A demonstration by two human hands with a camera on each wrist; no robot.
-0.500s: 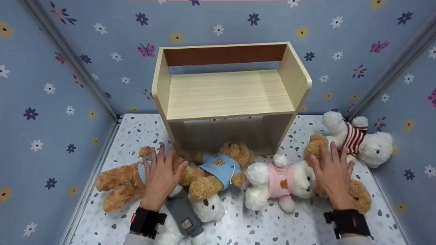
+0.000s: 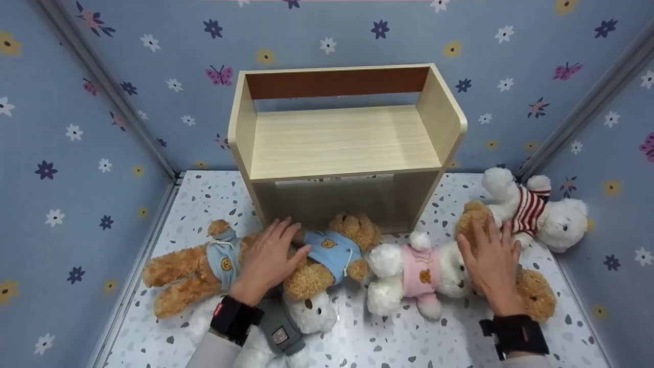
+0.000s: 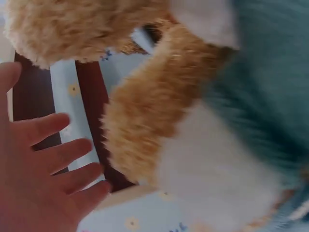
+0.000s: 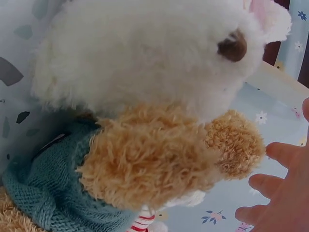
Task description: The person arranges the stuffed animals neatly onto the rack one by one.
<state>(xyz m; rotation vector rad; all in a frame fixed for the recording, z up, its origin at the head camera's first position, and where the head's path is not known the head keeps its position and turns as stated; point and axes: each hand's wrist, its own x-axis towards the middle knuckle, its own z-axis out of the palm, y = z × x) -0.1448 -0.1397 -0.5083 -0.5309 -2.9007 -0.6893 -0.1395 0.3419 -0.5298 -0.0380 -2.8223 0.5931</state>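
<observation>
Fingers extended, my left hand hovers over the brown bear in a light-blue top and the legs of another in a blue hoodie. A white bear in a grey top lies below, partly hidden by that arm. In the left wrist view, brown fur is beside the spread fingers. My right hand, also spread, is over a brown bear, whose teal knit shows in the right wrist view. To its left lies a white bear in pink.
A pale wooden shelf unit stands behind the bears against the flowered wall. At the far right, a white bear in a striped sweater lies by the side wall. The speckled floor shows in front.
My left hand has moved right, from the light-blue-topped bear towards the legs of the hoodie bear. My right hand has shifted slightly left. The bears have not visibly moved.
</observation>
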